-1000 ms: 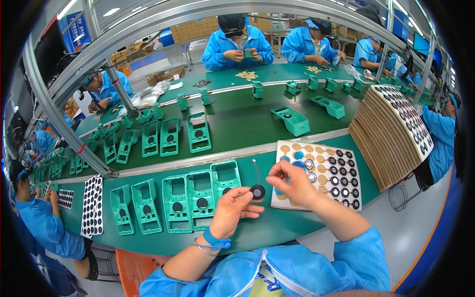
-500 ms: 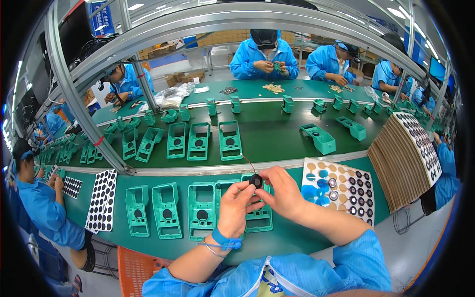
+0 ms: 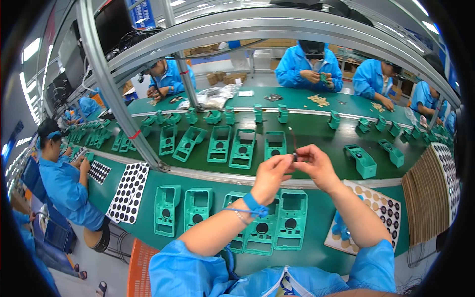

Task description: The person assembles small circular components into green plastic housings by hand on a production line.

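Observation:
Between the fingertips of both hands is a small round black speaker (image 3: 295,157), seen nearly edge-on, with a thin reddish wire (image 3: 292,136) rising from it. My left hand (image 3: 271,177), with a blue band and cord at its wrist, pinches it from the left. From the right, my right hand (image 3: 317,167) grips it, fingers bent. Both hands are held up above the metal rail between the bench and the green line. Below my forearms lie several green plastic housings (image 3: 291,221), each with a black disc. My left forearm partly covers one of them.
On the right lies a sheet of round stickers (image 3: 363,190) with loose blue film pieces (image 3: 340,225); a cardboard stack (image 3: 425,193) stands beyond. Left are black-dot sheets (image 3: 129,190), a metal post (image 3: 118,106) and a seated co-worker (image 3: 62,173). More green housings (image 3: 242,148) rest on the line.
My hands have moved up and away from the near housings with the speaker, which has turned from face-on to edge-on. The whole view has swung left, so the scene sits further right.

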A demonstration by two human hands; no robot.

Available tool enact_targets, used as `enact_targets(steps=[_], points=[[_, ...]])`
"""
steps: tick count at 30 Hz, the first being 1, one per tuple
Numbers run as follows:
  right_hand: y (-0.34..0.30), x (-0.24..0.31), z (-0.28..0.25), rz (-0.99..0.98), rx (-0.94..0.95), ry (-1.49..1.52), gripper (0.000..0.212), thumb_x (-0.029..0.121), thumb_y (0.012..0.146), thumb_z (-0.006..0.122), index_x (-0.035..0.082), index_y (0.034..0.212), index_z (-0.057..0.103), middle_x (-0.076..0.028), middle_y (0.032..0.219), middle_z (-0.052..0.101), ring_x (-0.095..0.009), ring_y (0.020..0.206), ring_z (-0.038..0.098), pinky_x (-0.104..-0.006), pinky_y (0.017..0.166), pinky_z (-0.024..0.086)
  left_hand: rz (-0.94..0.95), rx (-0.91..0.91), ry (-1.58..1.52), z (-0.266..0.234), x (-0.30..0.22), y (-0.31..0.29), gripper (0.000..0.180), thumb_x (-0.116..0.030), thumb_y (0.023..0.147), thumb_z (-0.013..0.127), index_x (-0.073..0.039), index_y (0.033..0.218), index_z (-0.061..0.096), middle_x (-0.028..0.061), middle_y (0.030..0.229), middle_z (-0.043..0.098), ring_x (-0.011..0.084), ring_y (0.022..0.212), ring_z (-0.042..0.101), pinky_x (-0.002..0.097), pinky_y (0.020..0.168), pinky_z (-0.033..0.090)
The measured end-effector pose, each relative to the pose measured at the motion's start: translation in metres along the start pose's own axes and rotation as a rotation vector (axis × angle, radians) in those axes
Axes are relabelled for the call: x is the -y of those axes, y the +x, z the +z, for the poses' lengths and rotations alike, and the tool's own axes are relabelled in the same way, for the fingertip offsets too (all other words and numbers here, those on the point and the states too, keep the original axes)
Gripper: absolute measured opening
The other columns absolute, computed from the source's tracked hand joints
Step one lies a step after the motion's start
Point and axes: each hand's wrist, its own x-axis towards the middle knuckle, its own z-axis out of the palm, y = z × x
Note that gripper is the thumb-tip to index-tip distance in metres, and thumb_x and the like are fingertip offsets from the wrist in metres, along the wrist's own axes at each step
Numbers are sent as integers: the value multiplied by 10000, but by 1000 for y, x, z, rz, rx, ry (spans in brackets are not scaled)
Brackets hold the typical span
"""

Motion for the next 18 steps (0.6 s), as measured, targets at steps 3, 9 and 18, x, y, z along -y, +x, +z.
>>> enact_targets(steps=[3, 9, 18], points=[[0, -1, -5, -14, 18, -127, 321, 5, 740, 647, -3, 1027, 502, -60, 903, 555, -117, 828, 545, -243, 710, 479, -55, -29, -122, 3, 8, 14, 272, -297, 869, 558, -67, 1013, 567, 46, 965, 595, 162, 909, 563, 319, 780, 451], [-5, -1, -8, -2, 35, -33, 342, 2, 735, 653, 4, 1041, 501, -57, 961, 537, -119, 879, 527, -249, 770, 465, -56, 38, -120, 1, 18, 23, 272, -320, 828, 614, -83, 952, 566, 20, 917, 587, 133, 858, 553, 302, 756, 442], [3, -1, -44, -28, -125, 57, 269, 67, 767, 655, 20, 1004, 537, -33, 863, 573, -98, 773, 541, -232, 700, 452, 89, -245, 681, -66, 40, 109, 299, -269, 787, 623, -2, 922, 611, 78, 810, 623, 166, 734, 592, 305, 606, 500]])
